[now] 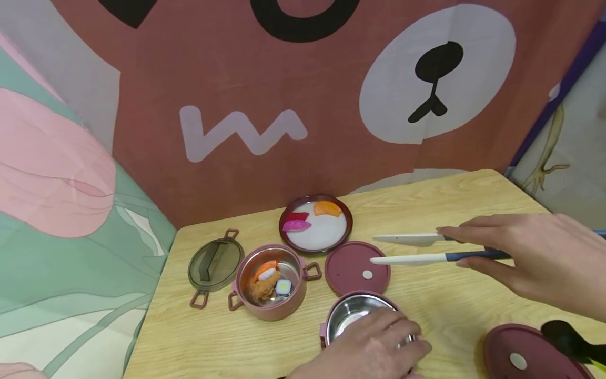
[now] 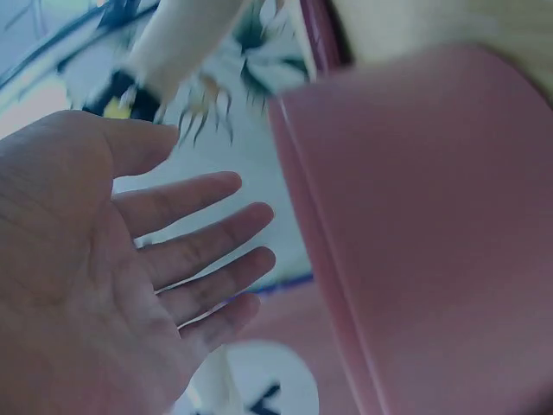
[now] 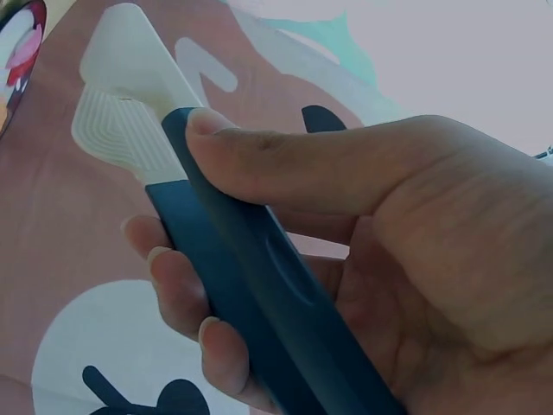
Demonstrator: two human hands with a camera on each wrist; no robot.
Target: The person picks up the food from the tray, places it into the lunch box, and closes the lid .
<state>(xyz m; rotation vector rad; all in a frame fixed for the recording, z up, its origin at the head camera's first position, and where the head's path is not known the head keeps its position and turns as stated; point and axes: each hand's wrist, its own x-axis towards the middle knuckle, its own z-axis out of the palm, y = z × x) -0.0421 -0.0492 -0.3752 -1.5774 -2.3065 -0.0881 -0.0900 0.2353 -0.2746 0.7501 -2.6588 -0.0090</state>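
Note:
My right hand (image 1: 530, 263) grips tongs (image 3: 251, 251) with blue handles and white ends, the thumb on one arm and the fingers on the other. Their white tips stand apart in the head view, pointing left above the table. My left hand (image 1: 374, 345) is over the near pink pot (image 1: 352, 302) with a steel inside, covering part of its rim. In the left wrist view that hand (image 2: 130, 242) has spread fingers, beside the pink wall (image 2: 415, 225) of the pot. Another pink pot (image 1: 284, 310) holds toy food: a brown fried piece (image 1: 264, 288), an orange-and-white piece and a small pale cube (image 1: 283, 287).
Behind the pots stands a dark-rimmed plate (image 1: 349, 223) with orange, red and magenta toy sushi pieces. A maroon lid (image 1: 347, 268) lies in front of it, another maroon lid (image 1: 504, 347) with a black utensil (image 1: 565, 337) at near right. The glass lid (image 1: 227, 268) lies at left.

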